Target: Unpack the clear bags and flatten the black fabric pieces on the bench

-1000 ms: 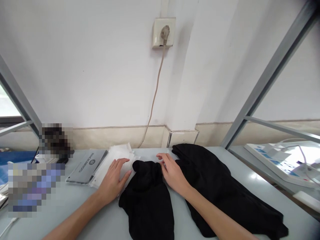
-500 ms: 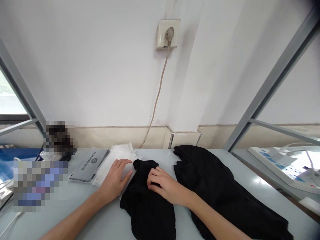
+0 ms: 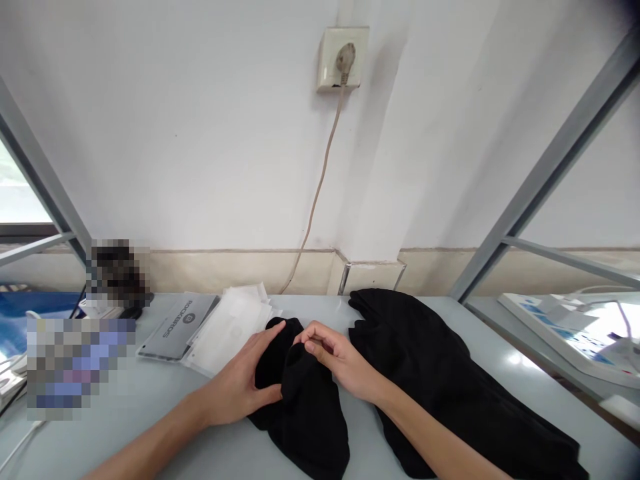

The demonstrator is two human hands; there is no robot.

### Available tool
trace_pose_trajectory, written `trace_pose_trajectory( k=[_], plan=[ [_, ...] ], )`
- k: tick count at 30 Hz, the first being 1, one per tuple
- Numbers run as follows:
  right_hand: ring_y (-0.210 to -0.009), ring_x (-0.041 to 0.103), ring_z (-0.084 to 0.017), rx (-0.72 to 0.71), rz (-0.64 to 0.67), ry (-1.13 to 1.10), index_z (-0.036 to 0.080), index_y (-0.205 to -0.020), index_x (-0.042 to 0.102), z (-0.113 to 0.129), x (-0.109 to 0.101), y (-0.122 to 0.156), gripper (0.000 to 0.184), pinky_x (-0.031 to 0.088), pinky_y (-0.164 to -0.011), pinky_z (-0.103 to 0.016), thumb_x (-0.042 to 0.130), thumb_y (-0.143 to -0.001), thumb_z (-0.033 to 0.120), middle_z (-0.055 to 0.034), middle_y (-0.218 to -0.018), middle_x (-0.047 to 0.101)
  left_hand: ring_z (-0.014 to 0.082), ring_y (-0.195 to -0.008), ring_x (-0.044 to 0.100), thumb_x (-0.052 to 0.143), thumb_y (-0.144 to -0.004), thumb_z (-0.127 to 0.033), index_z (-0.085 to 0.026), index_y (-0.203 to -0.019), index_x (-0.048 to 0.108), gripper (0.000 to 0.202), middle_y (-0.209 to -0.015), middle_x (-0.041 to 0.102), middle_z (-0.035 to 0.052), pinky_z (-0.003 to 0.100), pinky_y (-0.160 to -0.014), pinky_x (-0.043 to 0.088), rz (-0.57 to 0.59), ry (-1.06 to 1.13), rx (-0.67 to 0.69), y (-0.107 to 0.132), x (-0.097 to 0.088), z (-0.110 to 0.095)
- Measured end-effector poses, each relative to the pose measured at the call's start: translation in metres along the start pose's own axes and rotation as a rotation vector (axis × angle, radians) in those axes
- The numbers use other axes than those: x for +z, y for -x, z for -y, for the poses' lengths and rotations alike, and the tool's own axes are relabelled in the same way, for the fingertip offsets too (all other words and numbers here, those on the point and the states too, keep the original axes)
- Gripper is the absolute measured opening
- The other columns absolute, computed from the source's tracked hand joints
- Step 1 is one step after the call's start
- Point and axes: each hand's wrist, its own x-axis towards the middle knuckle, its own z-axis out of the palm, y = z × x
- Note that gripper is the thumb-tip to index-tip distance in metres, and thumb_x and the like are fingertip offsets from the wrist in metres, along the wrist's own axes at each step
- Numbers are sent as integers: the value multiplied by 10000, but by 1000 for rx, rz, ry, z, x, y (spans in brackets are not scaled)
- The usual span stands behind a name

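Observation:
A small black garment (image 3: 305, 413) lies on the pale table (image 3: 125, 427) in front of me. My left hand (image 3: 245, 387) rests on its left side, fingers curled over the cloth with the thumb against it. My right hand (image 3: 335, 360) pinches the garment's top edge between thumb and fingers. A larger black garment (image 3: 450, 380) is spread out to the right, under my right forearm.
White plastic bags (image 3: 230, 327) and a grey printed pouch (image 3: 175, 327) lie at the left of the garment. A cable runs from a wall socket (image 3: 343, 60) down to the table. A grey metal frame (image 3: 540, 180) and white power strips (image 3: 565, 320) stand at the right.
My left hand has left the white bags and come onto the small black garment. My right hand has taken the garment's top edge in a pinch and lifted it slightly.

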Motion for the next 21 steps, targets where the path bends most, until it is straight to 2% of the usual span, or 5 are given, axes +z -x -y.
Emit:
trace_pose_trajectory(
  k=[2,6,10,17,21],
  plan=[
    [-790,495,-177,3,17,13,234,-993,641,1,3,0,397,400,-726,-291,573,-984,625,-3,-891,568,292,-1448,486,699,-918,-269,-367,-1632,259,844,-1589,483,89,477,-1122,519,16,30,-14,0,2,-1],
    [-788,485,-182,4,64,67,244,-990,635,1,10,1,400,400,-731,-290,541,-996,633,12,-836,537,264,-1195,663,580,-937,-182,-335,-1363,619,454,-1254,721,57,481,-1077,528,31,9,7,-5,1,-1],
    [-801,511,-187,21,84,124,253,-1014,621,0,12,2,389,411,-748,-293,500,-1019,623,14,-849,565,235,-1019,680,504,-982,-198,-286,-1156,697,274,-1063,731,46,434,-997,544,-13,-27,9,-8,-1,-1],
    [-773,477,-179,18,8,235,264,-1005,565,-1,9,3,344,388,-733,-290,420,-1067,570,27,-828,516,231,-1034,662,483,-1009,-210,-309,-1315,669,372,-1082,680,63,380,-938,562,-58,39,3,-8,1,1],
    [-760,457,-172,12,-35,285,258,-972,518,-5,7,2,330,377,-733,-293,392,-1083,543,34,-820,491,230,-1158,639,471,-1040,-254,-357,-1465,558,445,-1257,658,61,409,-1061,529,-120,112,7,-8,0,-1]
  ],
)
